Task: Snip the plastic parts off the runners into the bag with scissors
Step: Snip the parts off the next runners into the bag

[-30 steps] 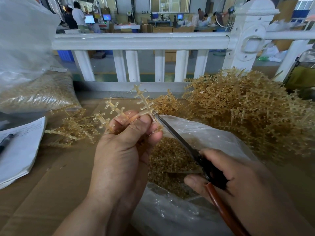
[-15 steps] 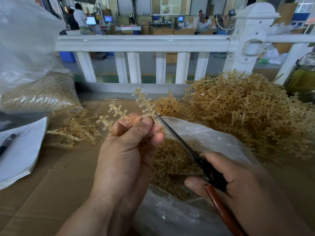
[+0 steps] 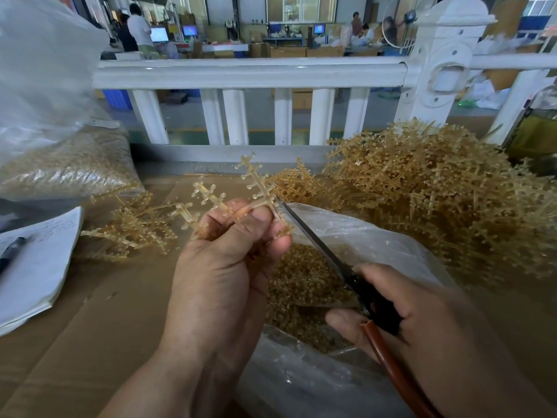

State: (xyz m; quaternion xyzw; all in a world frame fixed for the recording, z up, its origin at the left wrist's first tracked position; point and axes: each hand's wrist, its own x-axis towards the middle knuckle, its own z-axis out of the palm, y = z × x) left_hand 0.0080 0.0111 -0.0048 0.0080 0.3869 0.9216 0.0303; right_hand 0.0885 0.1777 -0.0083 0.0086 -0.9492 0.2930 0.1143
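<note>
My left hand (image 3: 223, 267) grips a translucent amber runner (image 3: 256, 188) with small parts on its branches, held above the open clear plastic bag (image 3: 376, 236). Loose snipped amber parts (image 3: 301, 285) fill the bag's bottom. My right hand (image 3: 428, 333) holds scissors (image 3: 328, 254) with black and red-brown handles. The blade tips touch the runner's right side, just beside my left fingers. Whether the blades are apart at the tip is hard to tell.
A big heap of uncut runners (image 3: 437, 200) lies at the right, a small pile of runners (image 3: 132, 230) at the left. A filled bag of parts (image 3: 66, 167), a paper pad (image 3: 36, 267) with a pen (image 3: 12, 251), and a white railing (image 3: 250, 73) border the cardboard-covered table (image 3: 90, 327).
The runner and scissors have stayed together over the bag, shifting only slightly. Both hands keep the same hold.
</note>
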